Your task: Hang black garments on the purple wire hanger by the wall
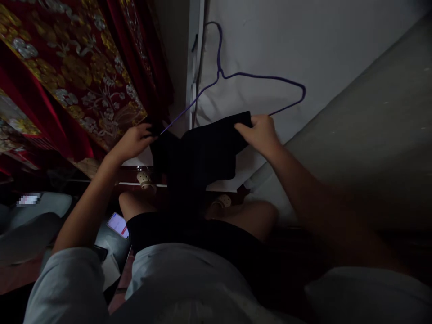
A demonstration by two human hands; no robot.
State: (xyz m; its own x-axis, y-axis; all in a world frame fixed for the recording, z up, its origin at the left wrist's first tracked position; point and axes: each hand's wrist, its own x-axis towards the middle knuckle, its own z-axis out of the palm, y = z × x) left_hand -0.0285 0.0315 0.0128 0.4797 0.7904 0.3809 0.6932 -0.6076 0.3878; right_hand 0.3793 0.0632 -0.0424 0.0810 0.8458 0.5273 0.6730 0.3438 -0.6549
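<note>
A black garment (pixel 209 150) hangs in front of me between my two hands; the dark cloth hides its exact kind. A purple wire hanger (pixel 248 74) stands above it with its hook pointing up. The hanger's left arm slopes down to the garment's left edge, where the fingers of my left hand (pixel 138 140) are closed on the cloth. My right hand (pixel 260 130) pinches the garment's upper right edge between thumb and fingers. On that side the hanger's end sticks out beyond the cloth, and its lower bar runs down behind my right hand.
Red patterned curtain cloth (pixel 91 67) hangs at the left. A pale wall or panel (pixel 286 36) lies behind the hanger, with a greyish surface (pixel 374 130) at the right. A lit phone (pixel 119 225) rests on a grey seat (pixel 116 247). Crocs-style clogs (pixel 146 181) are below.
</note>
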